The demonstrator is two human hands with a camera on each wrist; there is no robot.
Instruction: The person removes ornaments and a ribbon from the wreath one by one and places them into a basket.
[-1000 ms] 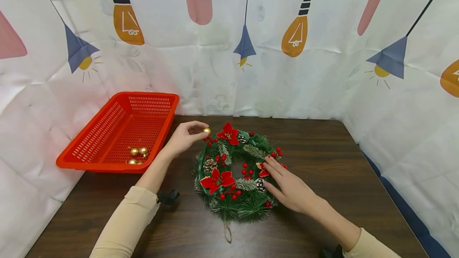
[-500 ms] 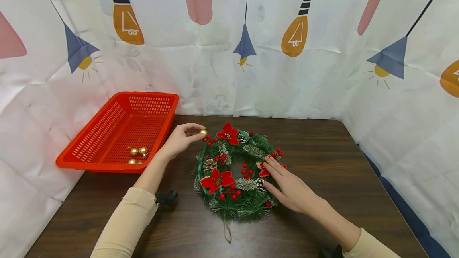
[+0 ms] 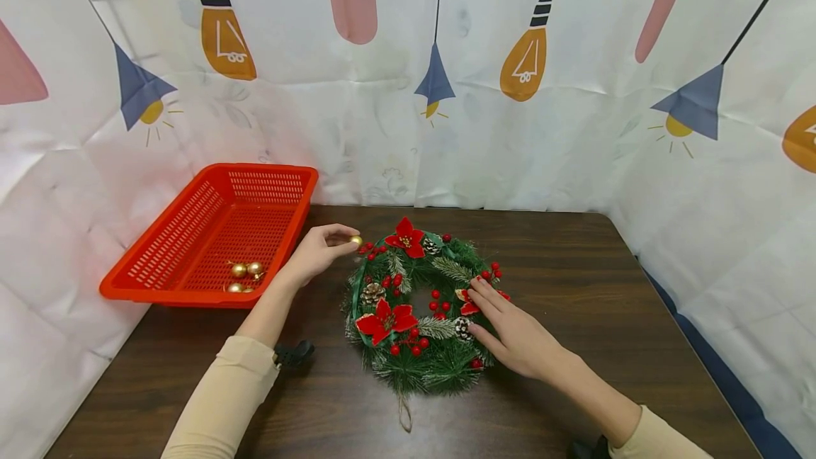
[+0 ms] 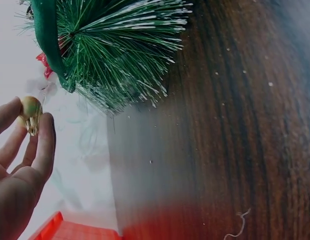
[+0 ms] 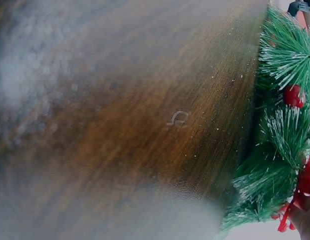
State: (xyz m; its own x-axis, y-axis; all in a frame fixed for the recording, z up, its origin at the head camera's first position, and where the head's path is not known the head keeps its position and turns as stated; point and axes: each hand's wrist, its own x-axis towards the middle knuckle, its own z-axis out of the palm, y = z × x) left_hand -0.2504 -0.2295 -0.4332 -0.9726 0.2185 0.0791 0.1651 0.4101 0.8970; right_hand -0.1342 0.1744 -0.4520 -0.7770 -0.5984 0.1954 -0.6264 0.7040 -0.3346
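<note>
My left hand (image 3: 316, 255) pinches a small gold bauble (image 3: 356, 240) between thumb and fingers, just off the upper left edge of the wreath. In the left wrist view the bauble (image 4: 31, 111) shows its ribbed metallic cap, held at the fingertips. The green Christmas wreath (image 3: 408, 376) lies on the table, dressed with red poinsettias (image 3: 386, 321), pine cones (image 3: 372, 294), red berries and frosted sprigs. My right hand (image 3: 519, 335) rests on the wreath's right side with its fingers extended, partly covering a red flower (image 3: 468, 302). Only a bit of that hand shows in the right wrist view.
A red plastic basket (image 3: 213, 296) stands at the left on the dark wooden table (image 3: 574, 268), with several gold baubles (image 3: 239, 270) inside. A twine loop (image 3: 404, 414) sticks out from the wreath's near edge. A patterned white curtain (image 3: 382, 140) hangs behind the table.
My left hand has drawn slightly left and toward me with the gold bauble, away from the wreath's top left. My right hand and the wreath have stayed where they were.
</note>
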